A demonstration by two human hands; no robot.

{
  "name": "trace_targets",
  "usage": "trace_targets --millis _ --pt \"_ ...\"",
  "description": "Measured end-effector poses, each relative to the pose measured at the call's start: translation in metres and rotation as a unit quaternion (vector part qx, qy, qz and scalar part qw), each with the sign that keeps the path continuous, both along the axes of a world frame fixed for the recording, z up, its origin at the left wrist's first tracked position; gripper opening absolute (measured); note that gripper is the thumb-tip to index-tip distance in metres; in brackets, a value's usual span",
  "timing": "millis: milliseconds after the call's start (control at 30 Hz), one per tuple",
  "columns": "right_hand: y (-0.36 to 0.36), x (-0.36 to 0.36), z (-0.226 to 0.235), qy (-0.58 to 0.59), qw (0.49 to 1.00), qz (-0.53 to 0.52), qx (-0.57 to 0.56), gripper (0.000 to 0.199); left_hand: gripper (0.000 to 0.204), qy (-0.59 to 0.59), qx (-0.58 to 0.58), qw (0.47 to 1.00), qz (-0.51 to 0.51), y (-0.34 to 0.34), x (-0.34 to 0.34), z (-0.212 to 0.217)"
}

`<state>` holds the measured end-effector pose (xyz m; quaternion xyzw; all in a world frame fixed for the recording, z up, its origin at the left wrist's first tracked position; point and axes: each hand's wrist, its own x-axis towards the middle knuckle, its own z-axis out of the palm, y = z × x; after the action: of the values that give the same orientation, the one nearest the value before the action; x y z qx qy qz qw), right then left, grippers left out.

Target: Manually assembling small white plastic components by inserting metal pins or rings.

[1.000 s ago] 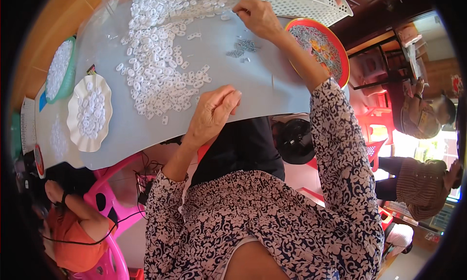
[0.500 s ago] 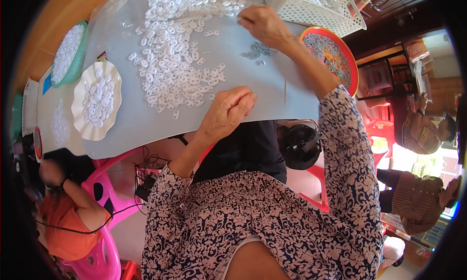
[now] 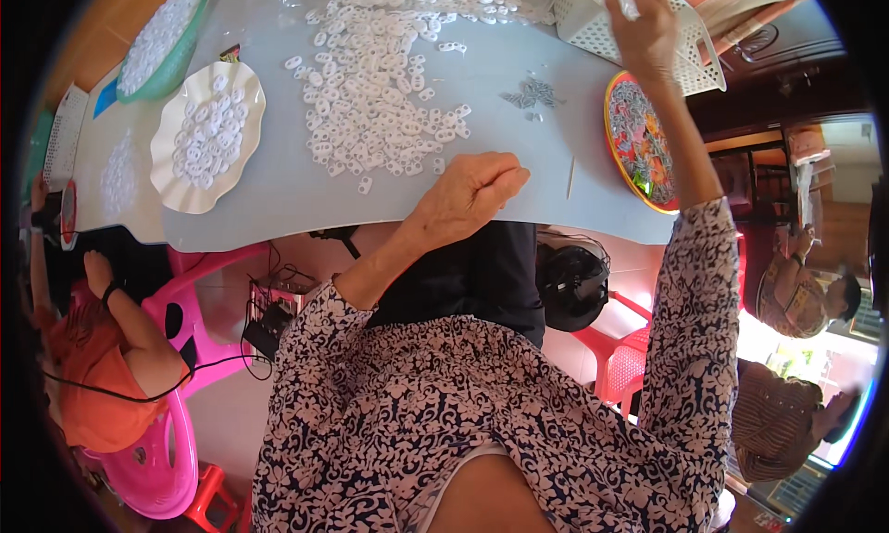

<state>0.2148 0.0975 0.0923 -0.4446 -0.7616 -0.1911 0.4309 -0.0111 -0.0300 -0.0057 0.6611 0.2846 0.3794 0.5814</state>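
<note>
My left hand (image 3: 472, 198) is closed, its fingers curled at the near edge of the grey-blue table (image 3: 278, 200). What it holds, if anything, is hidden. My right hand (image 3: 641, 35) reaches over the white perforated basket (image 3: 690, 56), thumb and fingers apart, partly cut off by the upper edge. White shows between its fingers; I cannot tell whether it belongs to the basket's contents. Beyond my left hand spreads a pile of small white two-holed plastic pieces (image 3: 370, 93). Small grey metal pieces (image 3: 534, 93) lie to its right, with a thin stick (image 3: 570, 176) nearer me.
A red, yellow-rimmed tray (image 3: 611, 130) of grey metal pieces stands at right. At left are a scalloped cream plate (image 3: 171, 176) and a green basin (image 3: 181, 70), both with white pieces. A person in orange (image 3: 116, 385) sits at left; pink chair (image 3: 176, 468) there.
My right hand has moved right and away from me, from beside the white pile to over the basket. My left hand stays closed near the table edge. The whole view has shifted slightly.
</note>
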Motion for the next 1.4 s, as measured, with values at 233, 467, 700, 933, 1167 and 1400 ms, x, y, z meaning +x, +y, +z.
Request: trace_targets --millis 233,467,700,933,1167,1400 --pt "0.026 -0.123 -0.07 0.023 0.96 0.178 -0.215 0.035 0.03 -0.008 -0.008 1.0 0.004 0.001 0.006 0.001" --pt "0.012 -0.163 -0.082 -0.061 0.939 0.127 -0.313 0.044 0.028 -0.025 -0.008 1.0 0.002 0.001 0.007 0.0" --pt "-0.009 -0.128 -0.081 -0.105 0.937 0.215 -0.254 0.03 0.028 -0.01 0.028 0.999 0.017 0.001 0.005 0.002" --pt "-0.006 -0.107 -0.088 0.03 0.936 0.227 -0.267 0.013 0.031 0.008 0.034 0.999 0.008 0.007 0.004 -0.001" --pt "-0.013 -0.079 -0.083 0.161 0.92 0.135 -0.332 0.018 0.033 0.027 0.046 0.999 0.009 0.014 0.003 -0.006" --pt "-0.039 -0.077 -0.104 0.015 0.937 0.152 -0.315 0.022 0.032 -0.015 0.016 0.998 0.06 0.019 0.001 -0.013"
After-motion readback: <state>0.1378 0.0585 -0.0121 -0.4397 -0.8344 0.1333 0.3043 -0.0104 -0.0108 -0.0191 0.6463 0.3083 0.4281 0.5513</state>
